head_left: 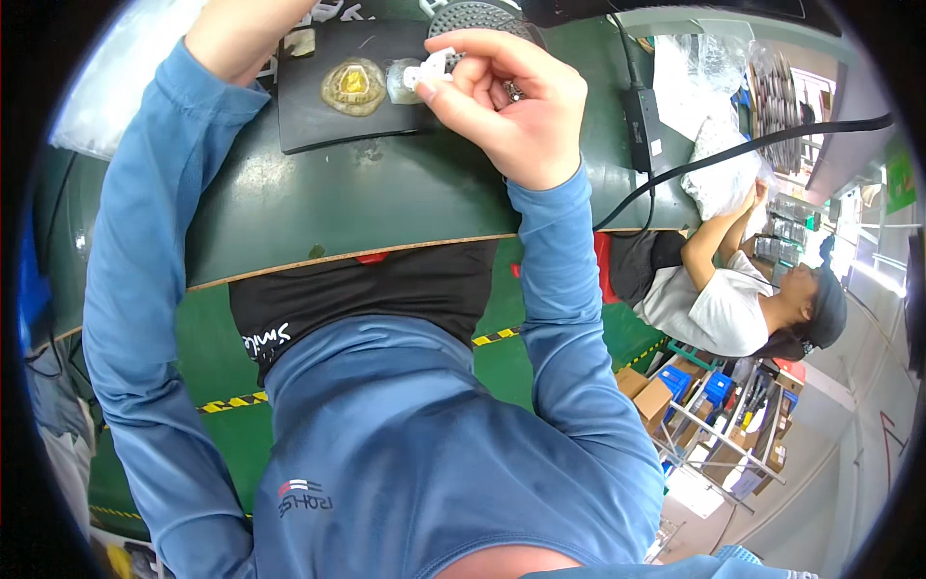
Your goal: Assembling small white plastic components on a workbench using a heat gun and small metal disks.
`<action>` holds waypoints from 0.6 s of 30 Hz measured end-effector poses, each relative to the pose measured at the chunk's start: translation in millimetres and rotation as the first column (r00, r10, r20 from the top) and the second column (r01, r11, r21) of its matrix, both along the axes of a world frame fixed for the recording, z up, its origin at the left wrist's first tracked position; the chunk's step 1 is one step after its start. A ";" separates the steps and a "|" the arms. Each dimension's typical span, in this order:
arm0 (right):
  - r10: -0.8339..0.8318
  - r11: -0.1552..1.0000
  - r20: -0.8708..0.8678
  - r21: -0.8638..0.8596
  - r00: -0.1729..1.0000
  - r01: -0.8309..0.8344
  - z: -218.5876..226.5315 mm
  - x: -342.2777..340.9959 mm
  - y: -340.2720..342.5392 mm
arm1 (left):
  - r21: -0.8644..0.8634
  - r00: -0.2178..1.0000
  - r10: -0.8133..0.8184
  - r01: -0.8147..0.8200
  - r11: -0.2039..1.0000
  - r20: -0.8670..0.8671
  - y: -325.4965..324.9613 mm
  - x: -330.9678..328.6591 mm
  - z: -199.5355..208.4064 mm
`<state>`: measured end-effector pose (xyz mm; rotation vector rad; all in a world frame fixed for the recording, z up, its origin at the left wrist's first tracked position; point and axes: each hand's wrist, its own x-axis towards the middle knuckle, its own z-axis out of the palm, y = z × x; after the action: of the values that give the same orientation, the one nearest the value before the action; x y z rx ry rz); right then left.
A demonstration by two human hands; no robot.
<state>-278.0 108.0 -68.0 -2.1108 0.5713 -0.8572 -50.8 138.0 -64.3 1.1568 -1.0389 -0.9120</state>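
My right hand is over the right part of a black mat, with thumb and forefinger pinching a small white plastic part. Small shiny metal pieces show against its curled fingers. Just left of the pinched part, a translucent block rests on the mat; I cannot tell whether the two touch. Beside it lies a round, yellowish, glassy puddle-like piece with a brighter yellow centre. My left forearm runs out past the upper edge, so that hand is out of sight.
A dark dotted round pad and loose white plastic parts lie at the far side. To the right, a black power adapter and cable cross the green table. Another person handles a white bag.
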 end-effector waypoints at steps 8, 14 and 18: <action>0.013 0.997 -0.176 -0.068 0.984 -0.025 -5.5 -0.3 -2.6 | 0.087 0.997 0.025 -0.031 0.996 0.074 13.4 -12.4 15.2; -0.033 0.998 -0.149 -0.057 0.988 0.024 -7.3 0.2 -1.9 | 0.157 0.994 0.039 -0.054 0.986 0.100 10.9 -11.7 16.5; -0.013 0.997 -0.191 -0.071 0.982 -0.001 -6.5 -0.1 -3.2 | 0.208 0.994 0.037 -0.058 0.976 0.101 11.3 -13.0 20.2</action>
<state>-278.1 104.7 -74.5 -2.2731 0.6554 -0.6910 -63.7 149.2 -44.1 1.4090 -1.0052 -0.9527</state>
